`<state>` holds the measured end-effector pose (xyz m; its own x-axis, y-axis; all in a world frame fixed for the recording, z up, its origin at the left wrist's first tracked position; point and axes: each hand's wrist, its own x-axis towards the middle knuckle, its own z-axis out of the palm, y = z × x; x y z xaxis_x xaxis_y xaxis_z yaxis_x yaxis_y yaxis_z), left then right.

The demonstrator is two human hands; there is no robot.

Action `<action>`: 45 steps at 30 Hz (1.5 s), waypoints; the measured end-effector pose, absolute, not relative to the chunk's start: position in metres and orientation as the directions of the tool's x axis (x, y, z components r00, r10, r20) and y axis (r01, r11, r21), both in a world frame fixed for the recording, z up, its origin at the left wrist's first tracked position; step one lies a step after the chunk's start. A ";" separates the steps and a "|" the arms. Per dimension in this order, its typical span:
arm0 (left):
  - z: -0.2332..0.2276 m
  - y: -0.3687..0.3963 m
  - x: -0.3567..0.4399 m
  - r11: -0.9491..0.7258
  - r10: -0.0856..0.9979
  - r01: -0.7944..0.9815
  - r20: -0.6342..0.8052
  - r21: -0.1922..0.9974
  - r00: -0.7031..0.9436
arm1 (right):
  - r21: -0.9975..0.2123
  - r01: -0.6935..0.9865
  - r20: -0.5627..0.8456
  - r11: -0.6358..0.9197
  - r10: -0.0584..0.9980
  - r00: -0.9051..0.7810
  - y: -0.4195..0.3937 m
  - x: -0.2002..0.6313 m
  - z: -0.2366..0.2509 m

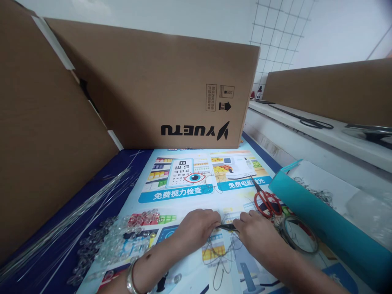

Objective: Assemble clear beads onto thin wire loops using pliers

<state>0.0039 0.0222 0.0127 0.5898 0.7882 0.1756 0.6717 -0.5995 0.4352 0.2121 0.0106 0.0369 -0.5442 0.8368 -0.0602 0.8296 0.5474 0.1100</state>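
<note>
My right hand is closed around a small dark tool that looks like pliers, its narrow jaws reaching left to the other hand's fingertips. My left hand is closed in a pinch at those jaws; thin wire seems to pass between its fingers, though the exact grip is hidden. Below and between the hands, bent wire loops lie on the printed sheet. Just beyond my right hand are scissors with red handles. A roll of tape sits to the right of that hand.
Clear beads are spread at the left beside a bundle of straight wires. A teal box with small metal pieces stands at the right. Cardboard boxes wall off the back and left. A white ledge runs along the right.
</note>
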 end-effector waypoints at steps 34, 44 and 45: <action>0.011 0.024 0.003 -0.551 0.811 0.659 0.142 0.512 0.568 | 0.193 0.744 0.142 0.639 0.732 -0.666 0.015 0.219 0.037; 0.012 0.024 0.002 -0.571 0.795 0.645 0.147 0.508 0.589 | 0.130 0.762 0.118 0.634 0.754 -0.647 0.015 0.218 0.038; 0.012 0.024 0.002 -0.573 0.793 0.643 0.148 0.508 0.590 | 0.118 0.762 0.109 0.637 0.754 -0.647 0.015 0.218 0.038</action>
